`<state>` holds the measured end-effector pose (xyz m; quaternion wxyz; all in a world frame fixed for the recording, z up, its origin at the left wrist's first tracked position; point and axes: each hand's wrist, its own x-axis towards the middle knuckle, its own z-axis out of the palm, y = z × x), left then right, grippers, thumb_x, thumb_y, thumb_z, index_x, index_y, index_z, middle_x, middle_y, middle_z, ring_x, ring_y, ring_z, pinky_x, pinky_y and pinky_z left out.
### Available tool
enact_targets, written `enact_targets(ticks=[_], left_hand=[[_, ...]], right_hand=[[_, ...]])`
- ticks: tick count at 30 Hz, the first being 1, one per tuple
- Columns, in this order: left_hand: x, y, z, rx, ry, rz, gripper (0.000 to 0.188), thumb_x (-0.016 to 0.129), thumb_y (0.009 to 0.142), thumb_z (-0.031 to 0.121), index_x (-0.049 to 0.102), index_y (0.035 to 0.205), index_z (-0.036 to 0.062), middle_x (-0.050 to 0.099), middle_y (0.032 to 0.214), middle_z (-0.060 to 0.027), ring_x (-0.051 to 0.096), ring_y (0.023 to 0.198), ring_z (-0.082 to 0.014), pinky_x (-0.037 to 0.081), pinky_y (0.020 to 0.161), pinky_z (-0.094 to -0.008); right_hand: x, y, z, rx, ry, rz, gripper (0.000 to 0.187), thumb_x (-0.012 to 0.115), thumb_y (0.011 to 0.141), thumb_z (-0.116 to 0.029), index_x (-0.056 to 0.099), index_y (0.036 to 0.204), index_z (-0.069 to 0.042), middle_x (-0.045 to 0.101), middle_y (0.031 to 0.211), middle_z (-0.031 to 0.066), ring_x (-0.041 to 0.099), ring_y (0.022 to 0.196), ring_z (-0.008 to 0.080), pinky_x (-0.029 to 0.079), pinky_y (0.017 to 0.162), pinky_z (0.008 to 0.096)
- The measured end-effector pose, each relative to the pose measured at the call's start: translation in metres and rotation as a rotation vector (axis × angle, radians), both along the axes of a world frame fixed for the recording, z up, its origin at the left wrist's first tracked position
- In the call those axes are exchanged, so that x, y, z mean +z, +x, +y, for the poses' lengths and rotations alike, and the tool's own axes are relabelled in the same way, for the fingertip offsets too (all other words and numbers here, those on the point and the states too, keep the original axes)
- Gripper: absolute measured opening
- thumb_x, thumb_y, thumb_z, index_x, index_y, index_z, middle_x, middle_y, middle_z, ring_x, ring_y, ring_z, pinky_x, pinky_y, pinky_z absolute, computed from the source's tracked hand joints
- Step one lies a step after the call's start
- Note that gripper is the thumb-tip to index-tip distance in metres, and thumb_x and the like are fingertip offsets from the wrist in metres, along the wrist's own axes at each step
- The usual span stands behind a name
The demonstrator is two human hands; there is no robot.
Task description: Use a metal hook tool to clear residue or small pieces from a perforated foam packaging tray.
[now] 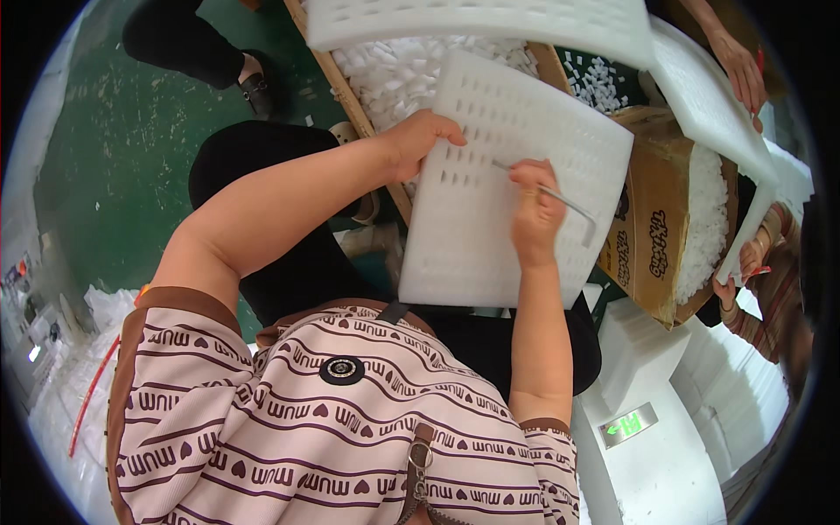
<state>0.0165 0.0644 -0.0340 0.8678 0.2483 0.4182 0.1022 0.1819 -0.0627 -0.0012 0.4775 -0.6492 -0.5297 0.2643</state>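
Left hand (pixel 411 145) pinches the foam sheet (pixel 472 236); right hand (pixel 535 219) curls round a rod (pixel 573 206), tip blurred; lettered box (pixel 649 197), partly hidden, right beside the sheet.

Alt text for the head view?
A person's right hand grips a bent metal rod over a perforated white foam sheet, while the left hand holds the sheet's upper left edge. Beyond sits a wooden bin of small white pieces; at right, a cardboard box and other hands holding another sheet.
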Motion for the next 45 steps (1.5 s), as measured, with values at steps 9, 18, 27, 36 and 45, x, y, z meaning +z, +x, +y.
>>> enact_targets(ticks=[9,18,27,36,45], left_hand=[[0.020,-0.002,0.004,0.041,-0.089,0.001,0.041,0.053,0.071,0.008,0.060,0.109,-0.0051,0.065,0.105,-0.0170,0.063,0.091,-0.0261,0.049,0.083,-0.0340],[0.022,0.001,0.001,0.002,-0.054,-0.010,0.050,0.050,0.070,0.008,0.055,0.118,-0.0056,0.064,0.109,-0.0182,0.065,0.093,-0.0266,0.051,0.080,-0.0335],[0.020,-0.001,0.002,0.035,-0.044,-0.042,0.049,0.051,0.070,0.008,0.055,0.117,-0.0057,0.065,0.105,-0.0178,0.065,0.088,-0.0267,0.052,0.077,-0.0345],[0.012,-0.003,0.003,0.015,-0.019,-0.017,0.048,0.052,0.070,0.007,0.056,0.115,-0.0056,0.065,0.104,-0.0177,0.065,0.088,-0.0267,0.052,0.078,-0.0347],[0.017,0.001,0.000,0.014,0.009,-0.017,0.048,0.051,0.069,0.007,0.056,0.116,-0.0050,0.065,0.105,-0.0177,0.065,0.089,-0.0268,0.052,0.080,-0.0349]], right_hand=[[0.012,0.006,-0.026,-0.126,-0.101,0.169,0.018,0.050,0.097,-0.011,0.058,0.083,-0.003,0.059,0.095,0.0076,0.052,0.087,0.0171,0.041,0.084,0.0295],[-0.008,-0.005,-0.023,0.010,-0.125,-0.490,0.016,0.052,0.096,-0.012,0.059,0.083,-0.005,0.060,0.094,0.0054,0.051,0.085,0.0167,0.036,0.092,0.0355],[-0.005,-0.004,-0.023,0.003,-0.077,-0.165,0.011,0.055,0.091,-0.009,0.060,0.081,-0.008,0.061,0.090,0.0012,0.051,0.084,0.0150,0.021,0.108,0.0427],[0.001,-0.003,-0.024,-0.042,-0.040,0.026,0.009,0.057,0.089,-0.008,0.060,0.081,-0.009,0.061,0.087,0.0000,0.052,0.082,0.0154,0.019,0.110,0.0450],[-0.009,-0.014,-0.019,0.041,-0.054,-0.331,0.007,0.059,0.089,-0.010,0.061,0.083,-0.009,0.060,0.089,0.0002,0.051,0.082,0.0168,0.023,0.108,0.0452]])
